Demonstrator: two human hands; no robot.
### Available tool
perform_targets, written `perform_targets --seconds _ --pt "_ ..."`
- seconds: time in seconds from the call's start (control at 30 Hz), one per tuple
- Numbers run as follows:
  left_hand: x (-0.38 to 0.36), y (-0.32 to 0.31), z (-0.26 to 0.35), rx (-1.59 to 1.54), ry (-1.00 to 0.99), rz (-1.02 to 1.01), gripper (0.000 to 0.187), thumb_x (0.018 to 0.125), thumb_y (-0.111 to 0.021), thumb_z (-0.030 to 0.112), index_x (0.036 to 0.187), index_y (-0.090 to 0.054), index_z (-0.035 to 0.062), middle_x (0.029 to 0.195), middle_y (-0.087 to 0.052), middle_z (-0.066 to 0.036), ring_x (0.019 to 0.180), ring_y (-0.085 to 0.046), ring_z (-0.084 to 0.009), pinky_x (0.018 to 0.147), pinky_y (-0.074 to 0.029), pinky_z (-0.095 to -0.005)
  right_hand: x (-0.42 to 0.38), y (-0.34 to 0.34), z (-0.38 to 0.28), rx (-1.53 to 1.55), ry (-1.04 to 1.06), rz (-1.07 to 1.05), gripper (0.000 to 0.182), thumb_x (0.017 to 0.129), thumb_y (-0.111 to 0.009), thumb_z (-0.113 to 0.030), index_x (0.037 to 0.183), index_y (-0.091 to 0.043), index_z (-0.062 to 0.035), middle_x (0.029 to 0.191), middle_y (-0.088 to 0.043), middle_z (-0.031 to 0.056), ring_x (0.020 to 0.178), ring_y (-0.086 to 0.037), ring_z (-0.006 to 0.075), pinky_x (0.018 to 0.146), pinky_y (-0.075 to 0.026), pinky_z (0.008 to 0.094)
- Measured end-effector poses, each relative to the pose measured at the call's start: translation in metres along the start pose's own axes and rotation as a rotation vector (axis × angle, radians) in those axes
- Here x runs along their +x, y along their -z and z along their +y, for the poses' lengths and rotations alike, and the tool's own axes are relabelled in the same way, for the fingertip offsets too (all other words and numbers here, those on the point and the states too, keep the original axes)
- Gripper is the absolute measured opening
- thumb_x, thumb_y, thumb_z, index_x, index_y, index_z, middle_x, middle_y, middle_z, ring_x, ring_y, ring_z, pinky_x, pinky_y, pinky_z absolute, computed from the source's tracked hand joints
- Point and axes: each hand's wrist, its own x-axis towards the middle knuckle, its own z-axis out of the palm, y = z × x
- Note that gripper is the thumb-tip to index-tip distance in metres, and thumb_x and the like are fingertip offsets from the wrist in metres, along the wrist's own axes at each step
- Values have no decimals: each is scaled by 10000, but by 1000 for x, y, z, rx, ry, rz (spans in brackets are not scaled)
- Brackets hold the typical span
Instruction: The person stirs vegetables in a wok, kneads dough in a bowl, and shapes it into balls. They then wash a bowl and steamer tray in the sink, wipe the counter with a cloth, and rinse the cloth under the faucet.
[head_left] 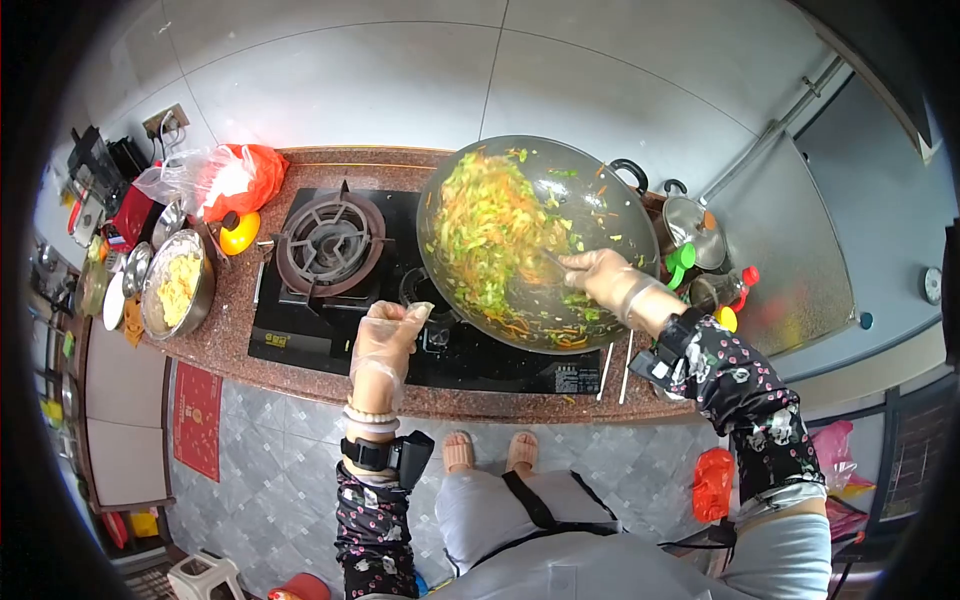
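Note:
A large dark wok holds shredded green and orange vegetables, smeared by motion on its left side. My right hand, in a clear plastic glove, is closed around a thin cooking utensil reaching into the vegetables; its far end is blurred and its kind cannot be made out. My left hand, also in a clear glove, is closed in front of the stove, close to the wok's left handle. Whether anything lies within its fingers is hidden.
Left of the wok is a bare gas burner. A steel bowl of yellow food, a yellow-orange lid and a red bag stand farther left. Two white sticks, a lidded pot and capped bottles are at the right.

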Motion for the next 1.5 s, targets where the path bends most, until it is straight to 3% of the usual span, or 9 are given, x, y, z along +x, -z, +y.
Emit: perform_targets --seconds 0.13,0.33,0.47,0.53,0.73,0.9,1.07,1.33,1.5 --pt "0 2 6 94 31 10 339 780 -803 292 810 -540 80 615 -503 40 508 -424 -48 463 -341 -208 -55 48 -46 545 -338 -193 378 956 -562 -190 1326 -499 -138 599 -443 -21 389 -324 50 326 -243 198" --pt "-5 5 12 165 -47 -4 325 795 -788 297 809 -547 80 609 -510 37 489 -427 -52 443 -337 -212 -98 138 -62 399 -371 -157 203 983 -445 -177 1122 -587 -137 582 -501 -5 376 -355 43 309 -237 207" --pt "-6 3 13 155 3 -27 325 802 -781 302 818 -534 91 628 -519 38 495 -420 -48 453 -331 -213 -67 141 -49 -632 175 108 288 956 -460 -222 1015 -669 -33 788 -682 147 745 -663 278 685 -519 361" --pt "-4 5 7 103 -25 -42 318 808 -776 298 825 -533 94 629 -515 40 495 -416 -46 453 -331 -212 -46 94 -63 -807 171 212 327 953 -470 -258 1002 -663 2 884 -687 187 919 -660 338 834 -501 404" --pt "1 6 3 115 -15 -67 317 808 -778 287 833 -526 97 616 -500 42 477 -412 -46 437 -331 -208 -84 22 -11 -326 120 189 318 981 -452 -297 994 -636 -39 871 -635 254 855 -589 456 777 -467 477" --pt "4 8 -1 112 -12 -78 322 803 -784 290 828 -532 92 608 -490 43 463 -399 -44 423 -325 -207 -131 107 -60 -451 -228 -9 441 949 -570 -401 1180 -646 -33 1008 -710 140 861 -650 185 818 -522 358" --pt "3 7 -11 -26 -123 -86 327 801 -787 304 821 -545 85 609 -496 42 473 -405 -41 432 -326 -201 -75 64 -52 -794 198 272 394 827 -655 -213 1190 -634 -62 989 -672 225 942 -655 334 857 -500 393" --pt "-8 3 -2 187 -118 -19 324 834 -742 336 816 -552 74 612 -530 29 495 -429 -38 454 -336 -198 -97 139 -54 -975 -326 265 279 835 -579 -253 977 -688 -40 970 -675 217 870 -668 361 798 -521 439" --pt "-10 -3 -6 105 -42 32 265 860 -715 291 819 -559 81 655 -568 28 540 -457 -36 498 -359 -184 18 140 -23 -952 -269 122 332 816 -557 -270 997 -686 -23 994 -668 235 875 -672 358 798 -515 430"
